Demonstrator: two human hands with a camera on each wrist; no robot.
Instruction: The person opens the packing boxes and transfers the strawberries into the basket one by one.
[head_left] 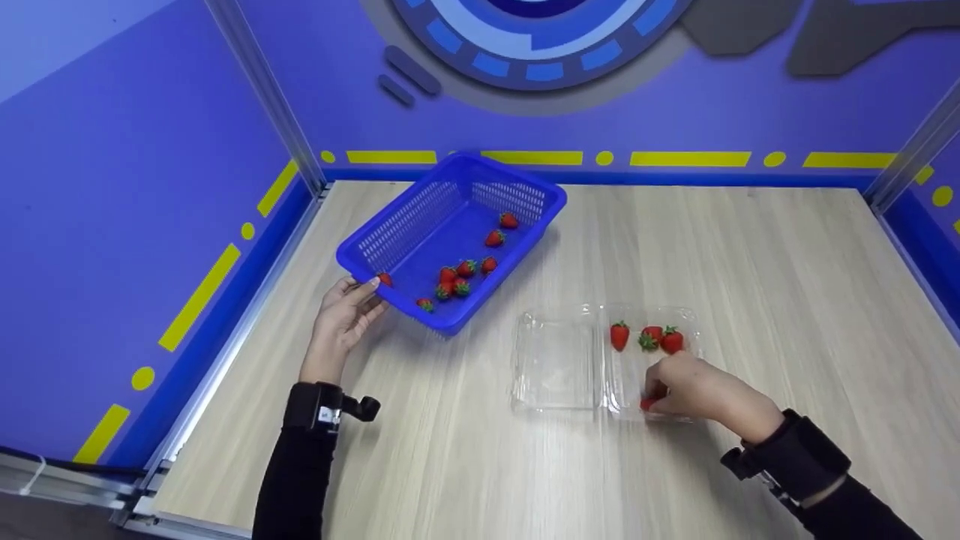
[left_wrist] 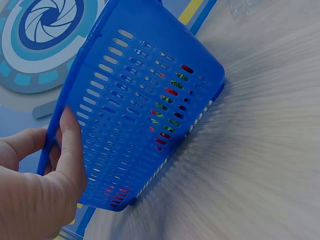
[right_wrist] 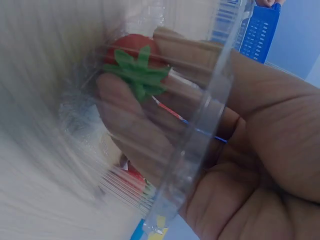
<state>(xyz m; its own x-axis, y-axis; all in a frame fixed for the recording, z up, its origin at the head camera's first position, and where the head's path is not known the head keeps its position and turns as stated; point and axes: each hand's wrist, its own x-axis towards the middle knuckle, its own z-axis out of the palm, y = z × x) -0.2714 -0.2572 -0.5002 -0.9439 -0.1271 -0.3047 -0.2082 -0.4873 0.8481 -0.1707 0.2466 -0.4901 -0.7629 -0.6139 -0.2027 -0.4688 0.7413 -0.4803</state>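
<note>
My left hand [head_left: 341,322] grips the near-left rim of a blue plastic basket [head_left: 409,206], thumb on one side and fingers on the other. Several strawberries [head_left: 466,268] lie in the basket, mostly along its right side. My right hand [head_left: 690,386] is down in the right half of an open clear plastic clamshell box [head_left: 559,364]. Between its thumb and fingers it pinches a strawberry [right_wrist: 132,55], whose green leaves show through the clear wall in the right wrist view. Three more strawberries sit at the far side of that half, one strawberry [head_left: 619,336] apart from the other two.
The wooden tabletop [head_left: 787,300] carries basket and box. A blue printed panel [head_left: 750,120] rises behind, with another panel [head_left: 127,225] at the left. Metal frame posts [head_left: 262,90] stand at the corners. The box's lid half lies flat between basket and right hand.
</note>
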